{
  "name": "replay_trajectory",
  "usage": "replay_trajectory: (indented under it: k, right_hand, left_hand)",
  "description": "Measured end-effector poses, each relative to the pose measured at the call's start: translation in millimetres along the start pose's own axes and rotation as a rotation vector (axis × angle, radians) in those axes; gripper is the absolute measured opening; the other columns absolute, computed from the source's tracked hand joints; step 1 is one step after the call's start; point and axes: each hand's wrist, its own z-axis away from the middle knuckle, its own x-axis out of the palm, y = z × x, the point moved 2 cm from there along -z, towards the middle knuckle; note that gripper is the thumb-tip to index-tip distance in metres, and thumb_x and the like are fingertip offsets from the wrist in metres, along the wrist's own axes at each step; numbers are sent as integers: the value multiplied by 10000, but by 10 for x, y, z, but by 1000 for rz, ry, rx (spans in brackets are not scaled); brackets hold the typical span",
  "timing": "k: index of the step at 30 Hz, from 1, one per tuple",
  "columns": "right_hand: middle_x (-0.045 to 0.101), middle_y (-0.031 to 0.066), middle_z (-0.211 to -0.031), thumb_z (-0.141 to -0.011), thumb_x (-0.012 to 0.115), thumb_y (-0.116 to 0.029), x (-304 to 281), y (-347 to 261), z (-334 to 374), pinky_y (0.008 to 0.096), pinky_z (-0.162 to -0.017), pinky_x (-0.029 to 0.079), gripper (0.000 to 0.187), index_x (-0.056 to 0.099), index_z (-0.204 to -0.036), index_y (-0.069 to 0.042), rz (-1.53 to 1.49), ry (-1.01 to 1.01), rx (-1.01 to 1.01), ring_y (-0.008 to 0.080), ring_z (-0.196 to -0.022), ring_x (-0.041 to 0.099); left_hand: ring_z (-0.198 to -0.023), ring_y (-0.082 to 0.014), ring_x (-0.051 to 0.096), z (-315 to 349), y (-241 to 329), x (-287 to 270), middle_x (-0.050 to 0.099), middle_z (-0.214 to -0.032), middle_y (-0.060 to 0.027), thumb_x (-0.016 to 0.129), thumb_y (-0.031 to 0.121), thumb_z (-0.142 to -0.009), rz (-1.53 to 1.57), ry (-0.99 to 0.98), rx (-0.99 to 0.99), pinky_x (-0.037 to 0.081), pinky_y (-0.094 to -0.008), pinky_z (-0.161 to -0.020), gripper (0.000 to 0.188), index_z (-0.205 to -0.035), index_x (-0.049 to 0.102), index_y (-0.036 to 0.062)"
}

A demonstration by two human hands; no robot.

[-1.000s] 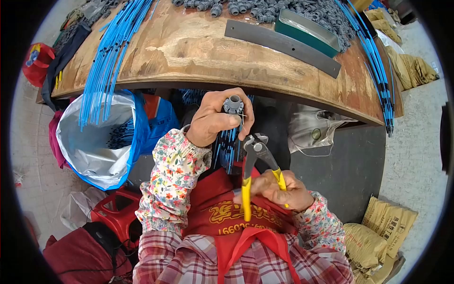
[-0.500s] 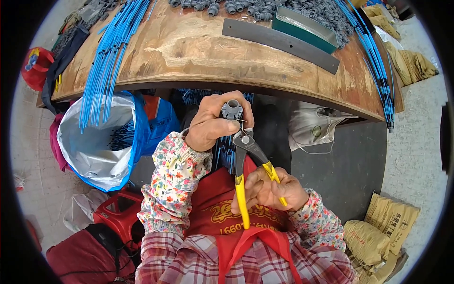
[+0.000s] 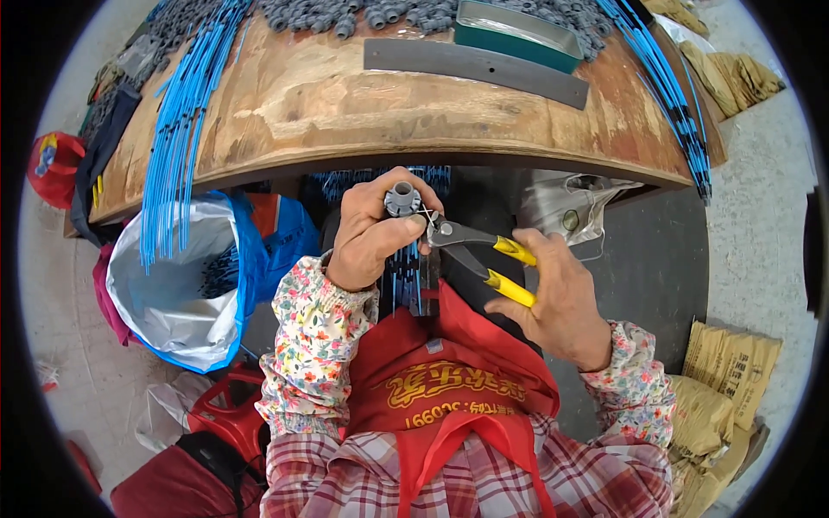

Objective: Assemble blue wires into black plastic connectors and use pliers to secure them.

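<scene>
My left hand (image 3: 370,231) grips a small grey tubular fitting (image 3: 401,199) with a bundle of blue wires (image 3: 408,281) hanging below it, just under the front edge of the wooden table (image 3: 345,104). My right hand (image 3: 553,298) holds yellow-handled pliers (image 3: 479,249), their dark jaws pressed against a thin wire beside the fitting. Both hands are above my lap, over a red apron (image 3: 449,371).
Long blue wires (image 3: 177,129) drape over the table's left and right ends. Several grey fittings (image 3: 363,13), a green tray (image 3: 516,33) and a grey strip (image 3: 475,65) lie on top. A white bag with blue lining (image 3: 177,285) stands at my left, tan sacks (image 3: 721,388) at right.
The pliers swung from pointing up along my chest to lying sideways, jaws now at the fitting. My right hand moved right and up; my left hand turned the fitting slightly.
</scene>
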Motion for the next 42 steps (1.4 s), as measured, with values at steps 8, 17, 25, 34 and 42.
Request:
replay_trajectory:
  k: [8, 17, 25, 34, 42]
  right_hand:
    - [595, 130, -878, -725, 758, -162, 20, 108, -1, 334, -647, 515, 477, 436, -1050, -26, 12, -83, -36, 226, -764, 645]
    - [612, 149, -909, -812, 685, -101, 167, 283, 76, 253, -579, 518, 333, 412, -988, -28, -1284, -632, 290, 169, -653, 642]
    - [610, 164, -897, -798, 723, -308, -102, 138, 37, 294, -590, 516, 460, 431, -1005, -18, -23, -3, 59, 210, -655, 637]
    - [546, 175, -828, -789, 703, -199, 6, 131, 22, 359, -550, 470, 396, 438, -996, 11, -198, -240, -32, 271, -613, 567]
    - [622, 171, -867, -828, 647, -133, 305, 204, 98, 281, -525, 508, 304, 404, -976, -26, -1493, -656, 333, 199, -603, 621]
  left_hand:
    - [-601, -197, 582, -93, -132, -60, 609, -713, -169, 628, 328, -688, 55, -116, -3, 459, -283, -557, 432, -836, 584, -76]
    - [-684, -185, 598, -129, -134, -79, 626, -752, -143, 626, 332, -699, 119, -213, 9, 459, -287, -636, 422, -829, 606, -68]
    - [-594, -242, 573, -161, -92, 35, 587, -712, -218, 635, 367, -676, 39, -53, -73, 466, -321, -540, 479, -833, 569, -80]
    - [-588, -252, 583, -139, -182, -67, 592, -724, -236, 634, 342, -681, 145, -123, -16, 479, -320, -540, 463, -825, 571, -94]
    - [-606, -282, 597, -149, -200, -101, 595, -726, -246, 642, 340, -679, 241, -211, 10, 496, -343, -564, 469, -836, 581, -99]
